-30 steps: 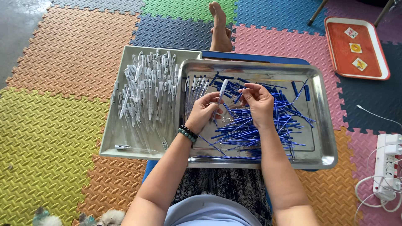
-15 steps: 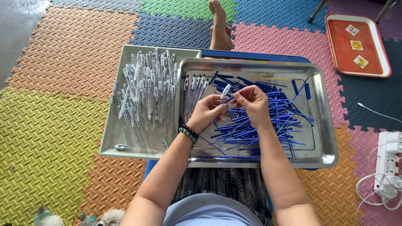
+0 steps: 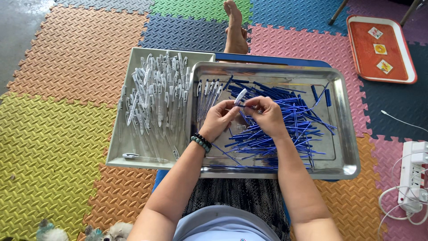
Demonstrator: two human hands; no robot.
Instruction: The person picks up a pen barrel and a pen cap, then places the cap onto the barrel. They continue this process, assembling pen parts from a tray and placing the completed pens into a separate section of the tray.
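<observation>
Head view: two steel trays [image 3: 347, 147], one pen barrel [image 3: 240, 95] pinched by left hand [image 3: 217, 119] and right hand [image 3: 266, 114] fingers; hands closer together than before.

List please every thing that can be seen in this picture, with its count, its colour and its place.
steel tray: one, silver, on the lap, right
blue refills: many, blue, heaped in the steel tray
second tray: one, silver-grey, left, partly under the steel tray
pen barrels: many, clear and white, in the second tray
blue board: one, blue, under the trays
orange tray: one, orange-red, top right, with three small cards on it
power strip: one, white, right edge, with white cables
foam mats: many, several colours, covering the floor
foot: one, bare, top centre
bead bracelet: one, dark, on the left wrist
pen barrel: one, clear and white, held between both hands
left hand: above the steel tray
right hand: above the steel tray
</observation>
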